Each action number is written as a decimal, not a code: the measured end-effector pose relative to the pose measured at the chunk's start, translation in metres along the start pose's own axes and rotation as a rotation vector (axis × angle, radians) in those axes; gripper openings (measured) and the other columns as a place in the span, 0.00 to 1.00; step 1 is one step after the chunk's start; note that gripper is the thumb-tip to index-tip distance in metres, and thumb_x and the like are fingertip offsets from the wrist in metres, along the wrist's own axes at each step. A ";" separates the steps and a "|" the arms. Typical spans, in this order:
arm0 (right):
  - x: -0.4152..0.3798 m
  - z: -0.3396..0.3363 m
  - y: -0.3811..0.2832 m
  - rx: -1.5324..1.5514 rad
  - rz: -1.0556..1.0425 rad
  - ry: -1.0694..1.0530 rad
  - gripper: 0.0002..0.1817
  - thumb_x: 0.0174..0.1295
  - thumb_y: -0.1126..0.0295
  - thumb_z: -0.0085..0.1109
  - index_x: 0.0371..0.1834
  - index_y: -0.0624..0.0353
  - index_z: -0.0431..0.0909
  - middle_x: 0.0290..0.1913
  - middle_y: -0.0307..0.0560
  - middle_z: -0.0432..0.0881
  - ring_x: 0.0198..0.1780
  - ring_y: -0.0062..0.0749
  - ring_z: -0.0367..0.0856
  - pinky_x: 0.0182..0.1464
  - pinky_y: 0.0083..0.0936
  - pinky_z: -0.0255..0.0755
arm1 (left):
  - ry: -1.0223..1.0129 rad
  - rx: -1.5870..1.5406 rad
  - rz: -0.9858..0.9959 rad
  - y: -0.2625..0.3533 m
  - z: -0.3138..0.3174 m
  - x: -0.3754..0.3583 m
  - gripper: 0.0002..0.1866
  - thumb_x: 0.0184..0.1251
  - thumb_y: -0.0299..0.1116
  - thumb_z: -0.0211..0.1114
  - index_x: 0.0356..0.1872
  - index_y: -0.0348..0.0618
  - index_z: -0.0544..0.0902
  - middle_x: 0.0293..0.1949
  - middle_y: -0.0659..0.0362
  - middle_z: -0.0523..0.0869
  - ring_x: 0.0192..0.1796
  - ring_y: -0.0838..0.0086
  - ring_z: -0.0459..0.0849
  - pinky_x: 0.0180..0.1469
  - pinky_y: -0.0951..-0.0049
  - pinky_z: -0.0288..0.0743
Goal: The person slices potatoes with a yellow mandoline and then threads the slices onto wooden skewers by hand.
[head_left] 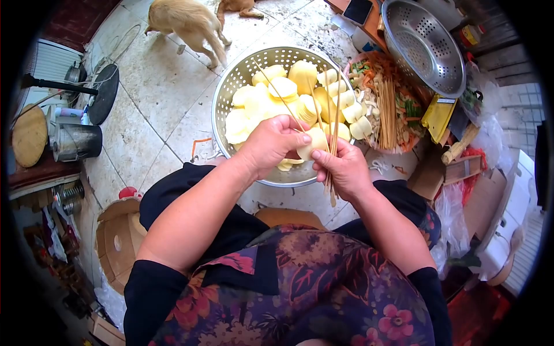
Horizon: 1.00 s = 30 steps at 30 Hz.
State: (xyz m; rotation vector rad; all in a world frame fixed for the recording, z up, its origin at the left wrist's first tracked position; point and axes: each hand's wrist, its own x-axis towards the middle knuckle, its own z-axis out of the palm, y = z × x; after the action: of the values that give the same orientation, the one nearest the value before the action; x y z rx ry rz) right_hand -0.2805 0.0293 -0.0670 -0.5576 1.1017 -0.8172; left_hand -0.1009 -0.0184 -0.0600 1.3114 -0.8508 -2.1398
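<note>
The person's bare left hand [271,144] pinched, thumb against forefinger; the bare right hand [348,172] gripped with curled fingers just beside it. The black-sleeved left arm [199,210] and black-sleeved right arm [395,229] slanted forward and inward.

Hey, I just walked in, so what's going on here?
Someone is working with both hands over a metal colander of pale yellow slices. The left hand pinches a thin stick, and the right hand grips several more sticks. One pale slice sits between the hands. To the right, a bundle of sticks lies among cut vegetables; a tan dog stands beyond the colander.
</note>
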 end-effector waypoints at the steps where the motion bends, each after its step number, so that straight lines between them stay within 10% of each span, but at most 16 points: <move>1: 0.000 0.000 -0.001 0.000 0.001 0.001 0.13 0.60 0.71 0.62 0.46 0.62 0.76 0.26 0.39 0.78 0.19 0.18 0.73 0.22 0.13 0.69 | -0.001 0.000 -0.001 0.001 -0.001 0.001 0.14 0.60 0.29 0.65 0.46 0.38 0.76 0.39 0.58 0.82 0.42 0.76 0.81 0.45 0.75 0.78; 7: -0.001 -0.004 -0.009 -0.022 0.007 0.082 0.09 0.60 0.70 0.62 0.40 0.61 0.76 0.24 0.39 0.78 0.18 0.18 0.72 0.20 0.14 0.68 | 0.199 0.606 0.062 0.000 -0.030 0.012 0.11 0.58 0.30 0.64 0.41 0.38 0.78 0.36 0.57 0.83 0.36 0.73 0.83 0.40 0.74 0.78; 10: -0.002 -0.002 -0.010 -0.032 0.016 0.113 0.08 0.61 0.69 0.62 0.37 0.60 0.76 0.24 0.39 0.78 0.17 0.18 0.72 0.20 0.14 0.67 | 0.169 1.656 0.225 -0.023 -0.029 0.006 0.11 0.50 0.27 0.61 0.38 0.42 0.81 0.36 0.50 0.83 0.35 0.59 0.84 0.37 0.64 0.79; 21: -0.005 0.000 -0.009 -0.074 0.028 0.079 0.08 0.62 0.69 0.61 0.39 0.60 0.76 0.25 0.38 0.77 0.18 0.16 0.71 0.21 0.13 0.67 | 0.143 1.731 0.143 -0.017 -0.020 0.002 0.07 0.50 0.30 0.63 0.30 0.42 0.82 0.34 0.52 0.81 0.35 0.59 0.84 0.37 0.64 0.77; 24: -0.007 0.001 -0.012 -0.051 0.007 0.063 0.08 0.62 0.69 0.61 0.39 0.60 0.76 0.25 0.38 0.77 0.18 0.16 0.71 0.21 0.13 0.67 | 0.279 1.209 0.106 0.008 -0.039 0.011 0.11 0.49 0.31 0.60 0.34 0.39 0.82 0.30 0.46 0.84 0.36 0.55 0.83 0.42 0.62 0.76; 30: -0.005 0.000 -0.007 -0.103 0.019 0.065 0.08 0.61 0.68 0.61 0.39 0.60 0.76 0.25 0.37 0.77 0.18 0.16 0.71 0.21 0.13 0.66 | 0.635 1.284 0.317 0.006 -0.063 0.023 0.12 0.51 0.30 0.64 0.39 0.41 0.81 0.33 0.49 0.85 0.37 0.59 0.84 0.42 0.65 0.76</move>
State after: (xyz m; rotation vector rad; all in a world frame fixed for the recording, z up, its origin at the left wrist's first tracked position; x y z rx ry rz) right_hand -0.2839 0.0291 -0.0592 -0.6093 1.2124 -0.7693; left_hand -0.0536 -0.0544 -0.0915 2.0098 -2.0330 -0.6643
